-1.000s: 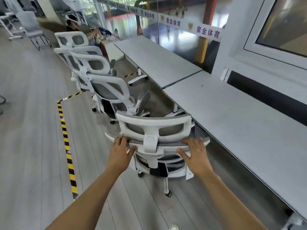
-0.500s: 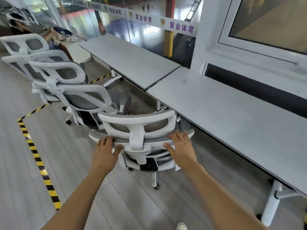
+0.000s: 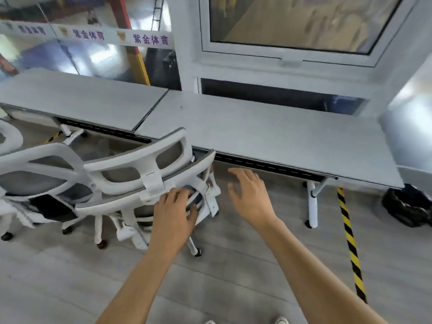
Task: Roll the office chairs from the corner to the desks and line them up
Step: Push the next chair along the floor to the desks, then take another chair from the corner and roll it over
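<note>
The left hand (image 3: 174, 215) covers part of the nearest chair (image 3: 149, 178), so where the fingertips meet the backrest frame cannot be told. That chair's seat is tucked out of sight under the tabletop (image 3: 268, 134). The second chair (image 3: 44, 181) is cut by the left edge, and only a curved sliver of a third chair (image 3: 10, 136) shows. The right hand (image 3: 251, 197) is motion-blurred. The dark bundle (image 3: 408, 205) at the right edge is too smeared to identify. Two shoe tips (image 3: 245, 321) are clipped at the bottom.
</note>
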`<state>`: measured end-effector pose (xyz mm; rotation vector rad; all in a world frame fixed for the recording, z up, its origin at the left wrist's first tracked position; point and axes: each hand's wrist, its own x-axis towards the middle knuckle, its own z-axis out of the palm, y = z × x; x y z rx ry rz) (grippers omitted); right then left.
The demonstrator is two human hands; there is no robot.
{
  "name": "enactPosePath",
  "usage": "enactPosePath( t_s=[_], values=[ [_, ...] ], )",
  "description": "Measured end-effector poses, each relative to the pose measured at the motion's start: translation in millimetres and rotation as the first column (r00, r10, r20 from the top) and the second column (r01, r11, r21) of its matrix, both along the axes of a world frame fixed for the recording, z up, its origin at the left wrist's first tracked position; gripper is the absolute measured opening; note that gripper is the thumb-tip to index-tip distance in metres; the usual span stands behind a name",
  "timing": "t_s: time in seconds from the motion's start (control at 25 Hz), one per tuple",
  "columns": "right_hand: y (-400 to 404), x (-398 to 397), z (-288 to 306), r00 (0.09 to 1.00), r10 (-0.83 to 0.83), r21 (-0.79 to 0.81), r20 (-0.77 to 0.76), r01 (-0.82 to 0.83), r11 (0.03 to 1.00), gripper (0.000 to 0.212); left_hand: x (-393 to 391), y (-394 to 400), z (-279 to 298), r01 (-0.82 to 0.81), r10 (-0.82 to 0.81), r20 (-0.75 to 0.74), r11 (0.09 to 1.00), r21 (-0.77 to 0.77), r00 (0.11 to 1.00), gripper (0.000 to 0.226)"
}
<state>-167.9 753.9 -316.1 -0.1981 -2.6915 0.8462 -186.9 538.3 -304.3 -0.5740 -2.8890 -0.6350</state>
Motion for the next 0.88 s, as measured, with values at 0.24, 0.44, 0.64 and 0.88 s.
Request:
enactPosePath(
  t_s=[0.24,0.44,0.64,0.88],
  values=[
    [121.0,148.0,29.8,0.957,-0.271,-0.01,-0.106,0.272,0.962,0.04,86.0,160.6,32.8,0.371,-0.36,-0.137,0.927,0.06,0.923,0.029],
    [247.4,305.7,40.1,0.86,-0.489,-0.023,-0.147,0.492,0.871,0.043,199.4,318.6,49.5,0.573,-0.558,-0.171,0.819,0.045,0.812,0.033],
    [358.2,455.1,42.0,0.731,-0.664,-0.043,-0.16,0.667,0.744,0.047,319.3,461.1,56.0,0.727,-0.712,-0.159,0.684,0.061,0.684,0.038],
    [481.1,598.8,31.5,0.508,-0.847,-0.051,-0.155,0.852,0.52,0.043,436.8,629.7,52.5,0.883,-0.871,-0.164,0.469,0.001,0.462,0.04]
  ],
)
